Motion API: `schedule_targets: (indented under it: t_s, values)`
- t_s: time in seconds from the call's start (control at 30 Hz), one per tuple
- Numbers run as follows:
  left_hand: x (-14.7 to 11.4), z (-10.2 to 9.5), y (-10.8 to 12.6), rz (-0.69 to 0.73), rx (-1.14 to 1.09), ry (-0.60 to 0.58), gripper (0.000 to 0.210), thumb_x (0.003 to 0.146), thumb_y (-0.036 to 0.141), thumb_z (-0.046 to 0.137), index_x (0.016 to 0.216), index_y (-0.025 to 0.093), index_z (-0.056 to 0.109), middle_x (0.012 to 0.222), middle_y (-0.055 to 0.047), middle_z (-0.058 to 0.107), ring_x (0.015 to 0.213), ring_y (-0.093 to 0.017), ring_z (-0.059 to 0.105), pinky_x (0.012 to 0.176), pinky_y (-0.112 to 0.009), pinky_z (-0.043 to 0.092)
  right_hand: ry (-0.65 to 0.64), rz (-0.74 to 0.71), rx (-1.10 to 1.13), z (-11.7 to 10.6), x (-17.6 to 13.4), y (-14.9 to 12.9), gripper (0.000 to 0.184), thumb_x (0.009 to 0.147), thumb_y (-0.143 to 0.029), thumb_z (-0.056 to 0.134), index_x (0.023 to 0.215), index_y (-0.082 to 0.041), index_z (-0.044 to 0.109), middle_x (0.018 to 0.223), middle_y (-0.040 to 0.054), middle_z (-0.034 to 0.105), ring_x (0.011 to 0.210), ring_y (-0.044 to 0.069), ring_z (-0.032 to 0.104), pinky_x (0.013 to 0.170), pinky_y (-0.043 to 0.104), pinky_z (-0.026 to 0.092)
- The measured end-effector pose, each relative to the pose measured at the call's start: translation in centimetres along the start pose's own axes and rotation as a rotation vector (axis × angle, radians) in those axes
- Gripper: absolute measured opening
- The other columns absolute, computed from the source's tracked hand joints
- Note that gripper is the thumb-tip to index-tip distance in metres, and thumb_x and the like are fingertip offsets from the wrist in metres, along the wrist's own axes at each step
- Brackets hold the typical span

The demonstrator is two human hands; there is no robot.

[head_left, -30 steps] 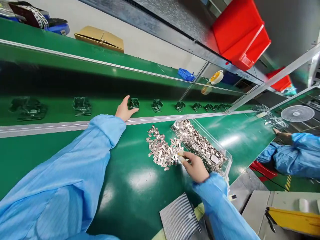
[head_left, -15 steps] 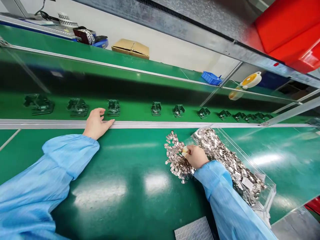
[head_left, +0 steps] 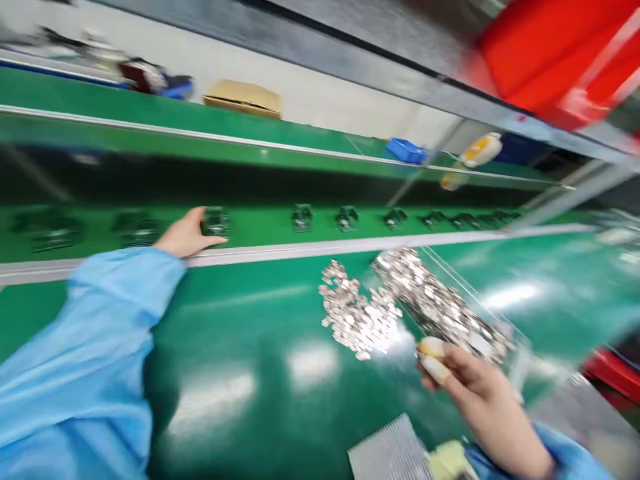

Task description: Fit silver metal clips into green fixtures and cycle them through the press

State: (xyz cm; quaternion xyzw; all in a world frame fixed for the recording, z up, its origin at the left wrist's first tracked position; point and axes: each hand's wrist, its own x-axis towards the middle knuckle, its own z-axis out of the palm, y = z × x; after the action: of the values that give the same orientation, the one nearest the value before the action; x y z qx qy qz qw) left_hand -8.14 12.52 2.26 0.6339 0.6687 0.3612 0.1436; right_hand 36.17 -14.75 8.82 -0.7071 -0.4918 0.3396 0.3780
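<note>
The picture is blurred by motion. My left hand (head_left: 186, 235) reaches onto the conveyor belt (head_left: 260, 230), fingers and thumb closed around a small clear plastic part (head_left: 216, 221). My right hand (head_left: 467, 383) hovers low at the right, in front of a clear tray (head_left: 517, 363) full of small shiny metal pieces. Its fingertips wear yellow finger cots (head_left: 432, 357) and are pinched together; anything between them is too blurred to make out. A loose pile of the same metal pieces (head_left: 353, 313) lies on the green mat to the left of that hand.
More clear parts (head_left: 346, 218) stand in a row along the belt. A ribbed grey pad (head_left: 387, 453) lies at the near edge. Red bins (head_left: 550, 60) hang overhead on the right. A cardboard box (head_left: 243, 98), a blue bin (head_left: 407, 151) and a tape roll (head_left: 477, 149) sit beyond.
My left hand moved from the rail onto a clear part on the belt. My right hand drew back from the loose pile toward me and to the right. The camera swung and blurred.
</note>
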Motion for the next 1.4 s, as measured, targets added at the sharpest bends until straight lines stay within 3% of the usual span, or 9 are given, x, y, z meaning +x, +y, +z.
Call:
schedule_targets:
  t_s: [0.07,0.17,0.27,0.37,0.5,0.67,0.8,0.97,1.4]
  values:
    - [-0.2,0.2,1.0,0.0,0.085,-0.121,0.078,0.056,0.063,0.075,0.107,0.006,0.058,0.1,0.0,0.067,0.107,-0.029,0.066,0.094,-0.052,0.05,0.033,0.057,0.15,0.6,-1.7,-0.2,0.042,0.064,-0.056,0.079,0.08,-0.018,0.075,0.072,0.008,0.071,0.059,0.019,0.066,0.057,0.03,0.059]
    - [-1.7,1.7,3.2,-0.19,0.106,-0.072,0.068,0.049,0.056,0.083,0.089,0.011,0.054,0.087,0.004,0.064,0.098,-0.028,0.067,0.088,-0.059,0.051,0.135,0.089,0.327,1.2,-3.3,0.6,0.044,0.062,-0.056,0.082,0.082,-0.017,0.076,0.074,0.0062,0.071,0.061,0.017,0.065,0.061,0.032,0.059]
    - [-6.9,4.0,6.5,-0.15,-0.276,-0.082,0.066,0.047,0.05,0.087,0.09,0.017,0.049,0.093,0.004,0.067,0.102,-0.029,0.066,0.093,-0.066,0.047,0.192,0.089,0.412,1.5,-4.8,1.8,0.039,0.065,-0.053,0.082,0.082,-0.018,0.077,0.073,0.005,0.07,0.062,0.017,0.064,0.063,0.032,0.058]
    - [-14.1,6.2,10.3,0.008,-0.687,-0.4,0.06,0.059,0.044,0.083,0.105,0.022,0.051,0.107,0.003,0.07,0.1,-0.021,0.068,0.095,-0.046,0.056,0.244,0.058,0.462,1.9,-6.4,2.6,0.034,0.065,-0.046,0.084,0.083,-0.019,0.074,0.071,0.0036,0.069,0.063,0.017,0.064,0.062,0.031,0.057]
    - [-22.5,8.1,14.8,0.015,-0.983,-0.832,0.05,0.063,0.024,0.084,0.102,0.02,0.052,0.097,-0.002,0.072,0.088,-0.018,0.071,0.084,-0.034,0.061,0.359,0.026,0.511,2.7,-8.4,3.3,0.032,0.062,-0.033,0.085,0.085,-0.02,0.068,0.071,0.0025,0.069,0.065,0.016,0.064,0.06,0.027,0.053]
    - [-28.3,8.8,17.9,0.018,-1.271,-1.1,0.053,0.074,0.015,0.078,0.119,0.024,0.05,0.102,-0.001,0.067,0.09,-0.012,0.068,0.082,-0.022,0.056,0.455,-0.028,0.473,4.9,-11.3,3.9,0.024,0.073,-0.026,0.074,0.093,-0.022,0.061,0.075,0.0004,0.068,0.068,0.015,0.062,0.063,0.025,0.05]
    - [-29.9,8.8,18.1,0.059,-1.295,-1.222,0.045,0.086,0.014,0.067,0.124,0.029,0.05,0.103,0.0,0.064,0.091,-0.008,0.065,0.083,-0.017,0.052,0.444,-0.044,0.346,7.0,-12.4,4.5,0.022,0.076,-0.019,0.062,0.098,-0.022,0.057,0.08,0.0006,0.069,0.071,0.016,0.061,0.067,0.028,0.048]
    - [-30.2,8.7,17.6,0.126,-1.202,-1.254,0.042,0.088,0.015,0.065,0.124,0.032,0.051,0.106,0.0,0.061,0.096,-0.009,0.062,0.086,-0.017,0.05,0.481,-0.069,0.217,8.5,-12.4,5.3,0.025,0.069,-0.01,0.055,0.089,-0.023,0.052,0.078,-0.0026,0.068,0.068,0.015,0.055,0.067,0.028,0.043]
    - [-30.5,8.5,16.7,0.293,-0.891,-1.156,0.04,0.092,0.038,0.056,0.128,0.021,0.049,0.086,-0.004,0.058,0.065,-0.013,0.052,0.058,-0.022,0.045,0.516,-0.012,0.186,9.7,-12.3,5.1,0.03,0.072,-0.014,0.064,0.094,-0.025,0.047,0.075,-0.0033,0.065,0.066,0.016,0.057,0.063,0.028,0.043]
